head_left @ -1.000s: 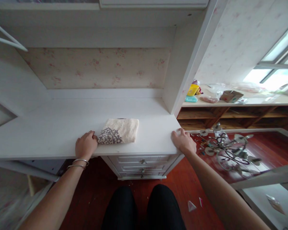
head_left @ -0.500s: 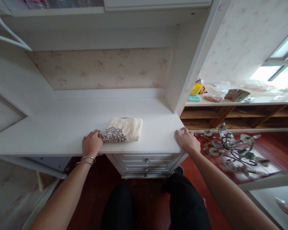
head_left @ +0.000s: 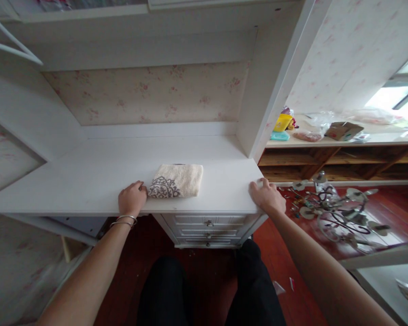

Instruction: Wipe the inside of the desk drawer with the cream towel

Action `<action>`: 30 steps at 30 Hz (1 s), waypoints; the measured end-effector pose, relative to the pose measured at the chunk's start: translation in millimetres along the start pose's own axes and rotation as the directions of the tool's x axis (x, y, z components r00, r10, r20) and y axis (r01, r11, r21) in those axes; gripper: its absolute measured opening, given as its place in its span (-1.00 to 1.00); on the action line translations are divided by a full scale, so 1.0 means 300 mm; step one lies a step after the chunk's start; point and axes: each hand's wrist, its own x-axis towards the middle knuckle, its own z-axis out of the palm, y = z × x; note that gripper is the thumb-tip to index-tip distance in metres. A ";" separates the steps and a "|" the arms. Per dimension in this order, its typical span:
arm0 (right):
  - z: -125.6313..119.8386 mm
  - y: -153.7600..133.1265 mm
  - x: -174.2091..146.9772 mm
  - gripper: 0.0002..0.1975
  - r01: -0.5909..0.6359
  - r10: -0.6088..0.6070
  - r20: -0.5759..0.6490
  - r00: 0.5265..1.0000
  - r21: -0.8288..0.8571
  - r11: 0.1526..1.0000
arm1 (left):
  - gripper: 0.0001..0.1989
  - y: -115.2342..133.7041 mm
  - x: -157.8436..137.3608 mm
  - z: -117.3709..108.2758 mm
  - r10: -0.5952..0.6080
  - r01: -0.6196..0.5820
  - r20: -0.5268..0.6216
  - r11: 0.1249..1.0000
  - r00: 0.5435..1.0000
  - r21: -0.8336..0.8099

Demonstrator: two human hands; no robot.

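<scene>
1. Taking the folded cloth [head_left: 176, 181] as the clock centre, the left hand [head_left: 132, 199] is at 8 o'clock. It rests at the front edge of the table [head_left: 71, 181] with bent fingers. No object is visible inside it; one cannot tell if it grips the edge. It seems placed there for support.
2. The folded cloth lies on the table near the front edge, between both hands. Its left corner is just beside the left hand; whether they touch is not clear. The folding probably makes it compact and easy to hold.
3. The right hand [head_left: 268, 197] is at 3 o'clock, well apart from the cloth, over the table's corner. Its fingers are bent, but one cannot tell if they grip. The wide position of the arms possibly gives balance.
4. The table is white and looks smooth. Behind it, at 11 o'clock, is flowered wallpaper [head_left: 122, 90].
5. At 5 o'clock there are white drawers [head_left: 209, 228] under the table, above the red floor [head_left: 275, 262].
6. Between 2 and 3 o'clock, a low shelf [head_left: 326, 144] carries a yellow container [head_left: 283, 122] and a box [head_left: 343, 131]. Between 3 and 4, a chandelier [head_left: 355, 217] lies on the floor.
</scene>
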 end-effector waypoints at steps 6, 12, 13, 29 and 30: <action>0.001 0.001 0.003 -0.34 -0.003 0.003 0.003 1.000 -0.007 1.000 | -0.61 0.000 0.004 -0.006 0.004 -0.004 -0.006 1.000 1.000 0.017; 0.008 0.010 0.007 -0.31 0.004 -0.004 -0.008 1.000 -0.004 1.000 | -0.62 -0.001 -0.002 -0.007 -0.003 0.003 -0.027 1.000 1.000 0.014; 0.009 0.011 0.007 -0.31 0.003 -0.003 -0.008 1.000 -0.003 1.000 | -0.62 -0.002 -0.004 -0.005 -0.003 0.004 -0.029 1.000 1.000 0.013; 0.012 0.013 0.006 -0.32 -0.008 0.008 -0.016 1.000 -0.002 1.000 | -0.62 -0.006 -0.008 0.007 0.044 -0.043 -0.055 0.999 0.998 0.022; 0.010 0.012 0.005 -0.32 -0.009 0.009 -0.016 1.000 0.002 1.000 | -0.62 -0.007 -0.008 0.008 0.047 -0.045 -0.052 0.999 0.998 0.024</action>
